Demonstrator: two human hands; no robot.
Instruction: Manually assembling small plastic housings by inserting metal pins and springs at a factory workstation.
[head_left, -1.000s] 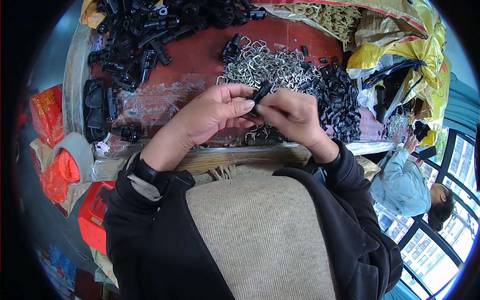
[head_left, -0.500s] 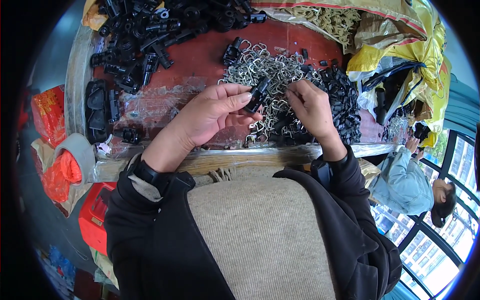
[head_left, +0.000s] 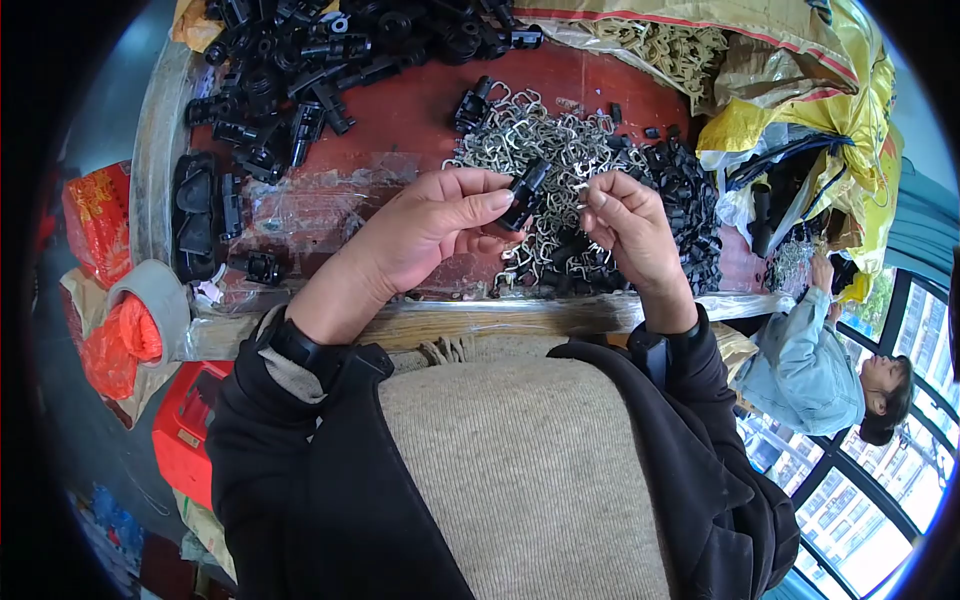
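Note:
My left hand (head_left: 440, 220) is closed on a black plastic fitting (head_left: 527, 192), a tubular piece tilted up to the right, gripped between thumb and fingers. To its right, my right hand (head_left: 635, 225) pinches a small silvery wire clip (head_left: 583, 194), mostly covered by thumb and forefinger. Both hands are above a pile of bent metal wire clips (head_left: 520, 130). The two hands are a little apart. Beside the pile, small black plastic parts (head_left: 685, 200) lie heaped under and past my right hand.
More black fittings (head_left: 300, 60) are heaped at the far left of the red table (head_left: 400, 110). A wooden edge (head_left: 480, 325) runs along the near side. Woven sacks (head_left: 760, 60) stand at the far right. Another person (head_left: 815, 365) works at the right, and a tape roll (head_left: 155, 310) hangs at left.
My right hand has lifted off the clips slightly, with a clip showing at its fingertips. My left hand holds the fitting nearly in place. The other person's arm has shifted.

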